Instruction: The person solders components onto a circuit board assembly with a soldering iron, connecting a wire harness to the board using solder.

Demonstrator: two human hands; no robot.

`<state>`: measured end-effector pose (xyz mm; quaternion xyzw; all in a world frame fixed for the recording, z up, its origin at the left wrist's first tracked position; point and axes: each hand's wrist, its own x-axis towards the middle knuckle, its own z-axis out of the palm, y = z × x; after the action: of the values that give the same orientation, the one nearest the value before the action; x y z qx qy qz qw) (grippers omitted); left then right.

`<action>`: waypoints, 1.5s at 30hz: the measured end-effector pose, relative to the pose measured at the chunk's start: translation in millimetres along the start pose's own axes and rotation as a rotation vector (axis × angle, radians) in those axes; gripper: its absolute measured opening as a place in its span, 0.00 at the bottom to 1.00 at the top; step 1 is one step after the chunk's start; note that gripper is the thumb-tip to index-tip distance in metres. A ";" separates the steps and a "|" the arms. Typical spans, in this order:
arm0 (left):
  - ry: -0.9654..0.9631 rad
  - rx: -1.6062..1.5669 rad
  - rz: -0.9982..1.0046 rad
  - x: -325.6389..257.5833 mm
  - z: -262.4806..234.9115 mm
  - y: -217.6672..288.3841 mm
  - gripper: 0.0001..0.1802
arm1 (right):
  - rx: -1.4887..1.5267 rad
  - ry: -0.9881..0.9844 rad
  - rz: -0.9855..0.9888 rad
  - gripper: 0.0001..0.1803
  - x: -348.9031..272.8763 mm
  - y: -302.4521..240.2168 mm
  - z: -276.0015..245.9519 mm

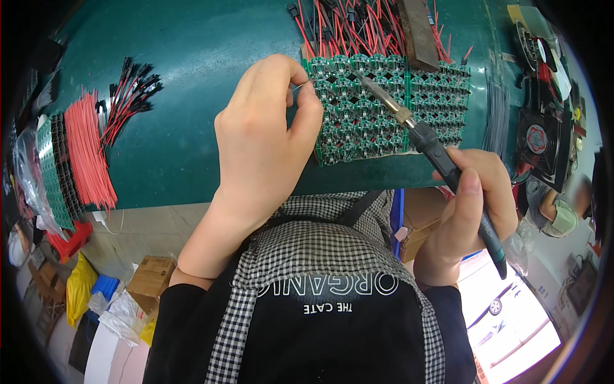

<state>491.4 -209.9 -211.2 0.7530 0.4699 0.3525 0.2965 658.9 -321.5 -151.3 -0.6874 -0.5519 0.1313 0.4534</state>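
My right hand (476,205) grips a soldering iron (441,157) by its dark handle. The iron's metal tip points up and left over a panel of small green circuit boards (361,115). At the panel's left edge my left hand (265,121) is closed in a pinch on a thin silvery wire (298,85), which looks like solder; most of it is hidden by the fingers. Red and black wires with black connectors (352,29) fan out from the panel's far edge. Across them lies a dark flat bar (419,32), its near end on the boards.
On the green table (185,70), a bundle of red wires (89,150) and black connector leads (128,96) lie left, beside more green panels (54,169). Grey wires (497,118) and a black fan (539,139) stand right. Another person (556,208) is at the far right.
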 end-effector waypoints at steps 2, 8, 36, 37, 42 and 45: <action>0.018 0.000 0.087 1.7 0.9 1.2 0.06 | 0.024 0.026 0.012 0.08 -2.5 1.6 -3.0; 0.050 -0.011 0.120 1.9 14.1 1.9 0.06 | -0.062 -0.041 -0.140 0.08 0.2 7.7 -3.7; 0.038 0.036 0.094 4.1 17.2 6.7 0.06 | -0.090 -0.165 -0.345 0.14 4.5 7.0 -7.2; 0.047 0.027 0.100 3.7 18.4 4.7 0.06 | -0.090 -0.165 -0.345 0.14 3.8 6.6 -5.5; 0.060 0.025 0.115 2.5 21.1 1.1 0.06 | -0.115 -0.131 -0.333 0.14 2.1 6.4 2.6; 0.056 0.042 0.118 2.4 21.7 1.5 0.06 | -0.135 -0.130 -0.332 0.14 3.0 4.6 3.5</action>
<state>510.5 -210.8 -221.9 0.7753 0.4400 0.3803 0.2464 660.5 -317.1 -155.8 -0.6056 -0.6936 0.0616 0.3852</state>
